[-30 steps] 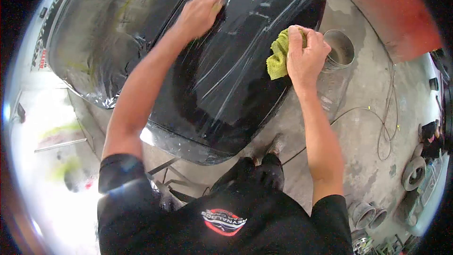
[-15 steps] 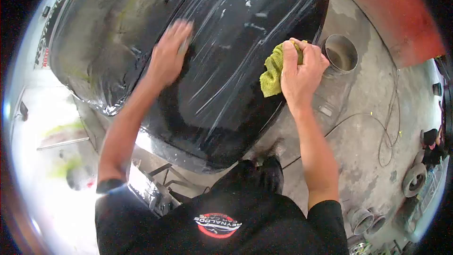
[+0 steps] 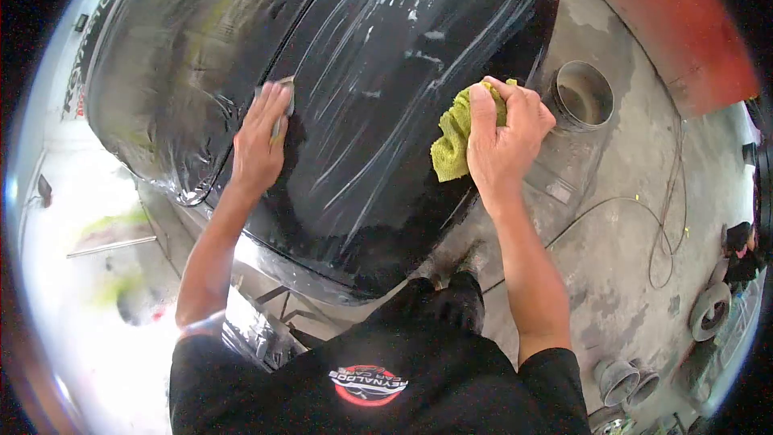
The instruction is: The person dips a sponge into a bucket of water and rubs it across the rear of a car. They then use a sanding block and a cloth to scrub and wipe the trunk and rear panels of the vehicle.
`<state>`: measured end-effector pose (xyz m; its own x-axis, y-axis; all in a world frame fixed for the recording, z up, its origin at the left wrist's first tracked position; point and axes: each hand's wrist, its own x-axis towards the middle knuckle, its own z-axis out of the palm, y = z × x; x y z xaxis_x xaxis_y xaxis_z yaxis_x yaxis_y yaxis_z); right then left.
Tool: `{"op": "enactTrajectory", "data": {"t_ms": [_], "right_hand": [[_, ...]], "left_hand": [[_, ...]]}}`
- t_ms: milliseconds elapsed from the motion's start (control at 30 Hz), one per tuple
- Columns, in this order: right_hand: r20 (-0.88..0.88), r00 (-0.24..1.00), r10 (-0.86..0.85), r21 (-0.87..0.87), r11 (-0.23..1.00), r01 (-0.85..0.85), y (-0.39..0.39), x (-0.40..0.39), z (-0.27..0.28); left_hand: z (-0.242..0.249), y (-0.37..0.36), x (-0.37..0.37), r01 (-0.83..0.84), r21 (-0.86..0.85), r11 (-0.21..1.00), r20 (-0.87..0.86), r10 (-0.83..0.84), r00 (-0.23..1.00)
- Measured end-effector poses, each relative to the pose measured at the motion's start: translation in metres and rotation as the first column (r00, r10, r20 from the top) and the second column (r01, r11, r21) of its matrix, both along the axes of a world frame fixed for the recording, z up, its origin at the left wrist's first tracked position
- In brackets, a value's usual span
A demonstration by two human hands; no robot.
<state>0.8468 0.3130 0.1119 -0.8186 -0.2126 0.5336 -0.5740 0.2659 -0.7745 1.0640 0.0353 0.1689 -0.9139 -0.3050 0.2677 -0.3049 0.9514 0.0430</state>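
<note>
The left hand (image 3: pixel 259 141) presses a small grey pad (image 3: pixel 283 105) flat on the wet black car panel (image 3: pixel 386 113), mid frame. The right hand (image 3: pixel 503 141) squeezes a yellow cloth (image 3: pixel 451 141). Streaks cover most; more rubbing looks needed.

Looks like a car body shop, pretty clearly. Big glossy black car panel (image 3: pixel 386 113) streaked with wet white smears, propped up over a stained concrete floor (image 3: pixel 612 258) with a loose cable (image 3: pixel 660 225) snaking across it. Also a metal bucket (image 3: pixel 581 95) right beside the panel, more tins (image 3: pixel 628 377) and a wheel (image 3: pixel 712 312) off at the edge, plus a shop logo (image 3: pixel 370 384) on the black work shirt.
</note>
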Motion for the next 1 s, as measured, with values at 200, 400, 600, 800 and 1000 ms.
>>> {"op": "enactTrajectory", "data": {"t_ms": [200,400,600,800,1000], "right_hand": [[-0.032,0.998,0.052,0.006,0.999,-0.052,0.004,-0.007,-0.002],[0.005,0.999,-0.032,-0.053,0.998,0.032,-0.002,-0.004,-0.003],[0.079,0.995,-0.056,-0.047,0.997,0.060,0.000,0.012,0.002],[0.069,0.994,-0.080,-0.041,0.996,0.083,0.001,0.003,-0.001],[0.065,0.994,-0.083,-0.066,0.994,0.087,0.001,0.003,0.000]], "left_hand": [[-0.015,-0.058,-0.172,0.167,-0.174,0.970,-0.045,-0.178,0.983],[-0.060,-0.182,-0.312,0.378,-0.176,0.909,-0.043,-0.391,0.920],[0.010,0.033,-0.034,0.200,0.131,0.971,0.089,-0.213,0.973],[-0.008,0.018,0.021,0.262,0.099,0.960,0.197,-0.277,0.941],[-0.037,-0.054,-0.261,0.302,0.079,0.950,0.086,-0.309,0.947]]}}
